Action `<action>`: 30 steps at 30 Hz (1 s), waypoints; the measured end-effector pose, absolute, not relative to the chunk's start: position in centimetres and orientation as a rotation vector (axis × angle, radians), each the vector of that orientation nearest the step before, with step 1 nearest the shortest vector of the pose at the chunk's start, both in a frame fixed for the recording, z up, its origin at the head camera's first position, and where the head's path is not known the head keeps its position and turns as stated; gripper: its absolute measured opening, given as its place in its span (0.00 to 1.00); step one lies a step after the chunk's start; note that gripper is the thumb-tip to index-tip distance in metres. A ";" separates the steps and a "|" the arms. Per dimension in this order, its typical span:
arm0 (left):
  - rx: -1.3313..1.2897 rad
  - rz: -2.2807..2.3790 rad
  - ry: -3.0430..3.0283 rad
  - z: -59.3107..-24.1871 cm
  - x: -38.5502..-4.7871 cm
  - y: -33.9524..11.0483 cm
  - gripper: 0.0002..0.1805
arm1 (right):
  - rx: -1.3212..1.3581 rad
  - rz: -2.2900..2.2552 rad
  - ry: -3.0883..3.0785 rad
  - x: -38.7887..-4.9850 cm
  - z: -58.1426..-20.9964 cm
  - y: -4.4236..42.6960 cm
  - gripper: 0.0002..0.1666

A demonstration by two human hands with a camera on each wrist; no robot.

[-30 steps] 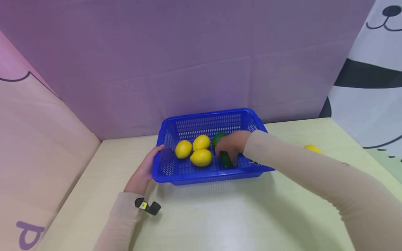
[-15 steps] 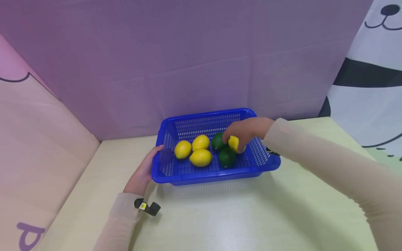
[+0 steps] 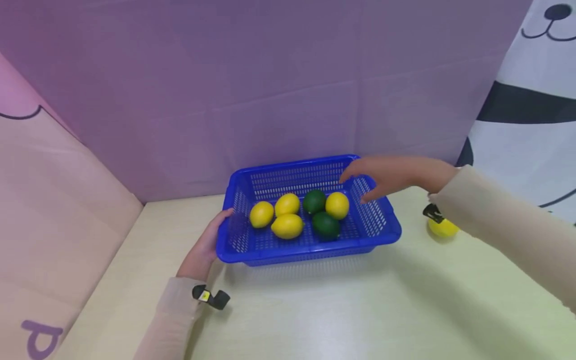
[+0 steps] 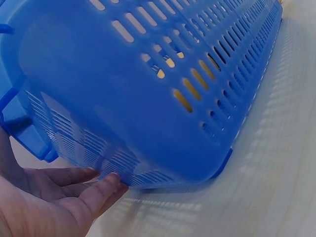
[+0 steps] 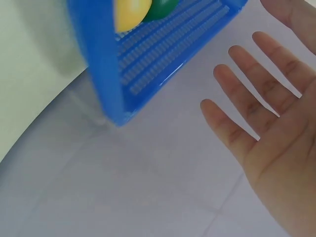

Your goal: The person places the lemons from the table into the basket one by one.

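Observation:
A blue perforated basket stands on the table in the head view. My left hand holds its left end, thumb over the rim; in the left wrist view the fingers lie against the outer wall. Inside, three lemons sit together on the left. Right of them are two dark green fruits, their kind unclear, with another lemon beside them. My right hand hovers above the basket's right end, holding nothing. Its fingers are straight and spread in the right wrist view.
One more lemon lies on the pale table, right of the basket and partly behind my right wrist. A purple cloth hangs close behind the basket. Printed cloths border the left and right sides.
My right hand carried a lemon to the basket's right part beside the green fruits, let it go, then rose up and right. The left hand stays at the rim.

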State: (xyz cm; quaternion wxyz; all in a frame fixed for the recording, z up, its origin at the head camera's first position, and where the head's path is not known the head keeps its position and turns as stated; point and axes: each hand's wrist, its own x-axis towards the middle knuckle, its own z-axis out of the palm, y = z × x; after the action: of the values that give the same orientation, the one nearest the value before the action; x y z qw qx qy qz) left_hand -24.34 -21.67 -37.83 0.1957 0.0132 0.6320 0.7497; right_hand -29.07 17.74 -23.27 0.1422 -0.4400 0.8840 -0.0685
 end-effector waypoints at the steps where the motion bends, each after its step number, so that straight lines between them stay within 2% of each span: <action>1: 0.035 2.100 1.771 -37.8 -24.4 -21.7 0.37 | -1.264 -0.215 2.564 -28.9 -23.3 18.2 0.31; 13: 0.050 2.088 1.763 -37.5 -24.3 -21.7 0.37 | -1.078 -0.548 2.799 -26.2 -24.0 22.9 0.30; 23: 0.031 2.090 1.770 -37.3 -24.4 -21.8 0.37 | -0.771 -0.606 3.057 -25.8 -26.0 26.8 0.36; 30: 0.016 2.096 1.749 -37.5 -24.6 -21.7 0.37 | -0.392 -0.684 3.055 -25.5 -28.5 29.1 0.39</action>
State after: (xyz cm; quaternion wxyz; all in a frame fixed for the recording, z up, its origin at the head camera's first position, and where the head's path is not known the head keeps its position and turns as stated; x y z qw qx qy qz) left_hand -24.60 -21.72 -37.51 0.2046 0.0057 0.6271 0.7516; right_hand -25.46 29.13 -28.49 -0.0069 -0.1242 0.9682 -0.2168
